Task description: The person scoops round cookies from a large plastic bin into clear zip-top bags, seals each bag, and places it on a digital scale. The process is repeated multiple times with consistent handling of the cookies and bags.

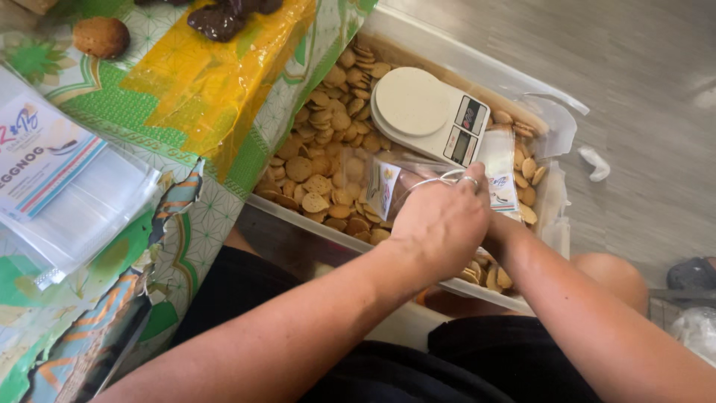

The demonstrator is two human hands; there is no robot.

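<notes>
A clear plastic bin (477, 63) on my lap holds several small round tan cookies (321, 164) and a white kitchen scale (429, 112). My left hand (440, 220), with a ring on one finger, grips the top of a clear labelled plastic bag (384, 186) partly filled with cookies, held over the bin. My right hand is hidden behind the left one; only its forearm (582, 313) shows, reaching to the same bag.
A table with a green patterned cloth (186, 224) stands to my left. On it lie a stack of empty clear labelled bags (60, 186), a yellow sheet (201, 75), a round brown cookie (101, 36) and dark chocolate pieces (224, 16). Grey floor (641, 97) lies beyond.
</notes>
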